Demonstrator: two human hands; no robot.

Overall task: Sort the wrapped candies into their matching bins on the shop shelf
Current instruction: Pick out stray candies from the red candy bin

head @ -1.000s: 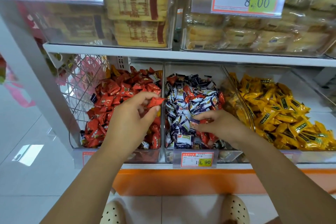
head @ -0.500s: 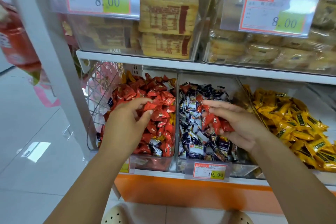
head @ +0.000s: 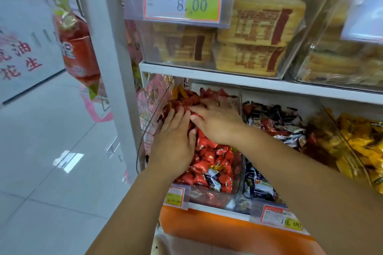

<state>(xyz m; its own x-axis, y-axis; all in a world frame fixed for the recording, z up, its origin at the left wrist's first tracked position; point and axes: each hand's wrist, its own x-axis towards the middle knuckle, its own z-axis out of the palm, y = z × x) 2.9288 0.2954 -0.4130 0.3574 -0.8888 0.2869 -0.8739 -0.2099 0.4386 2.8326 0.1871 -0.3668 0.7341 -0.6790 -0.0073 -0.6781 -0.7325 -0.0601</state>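
The fingers of the left hand lie fairly straight and close together, pressed flat onto the heap of red candies with nothing pinched between them. The right hand reaches across from the right and rests palm-down on the same heap, just beyond the left one, thumb nearly touching the left fingertips. Its fingers stretch leftward, but they are blurred, and I cannot tell whether anything is held under the palm.

Both hands are in the left bin, a clear box on the lower shelf piled with red wrappers. A few dark-blue-and-white wrappers sit among the red near its front. In the middle bin, just to the right, blue-and-white candies are mixed with some stray red ones. Further right is a bin of yellow candies.

On the shelf above stand clear boxes of pale wrapped biscuits, with a price tag reading 8.00. A red bag hangs far left over the white tiled floor.
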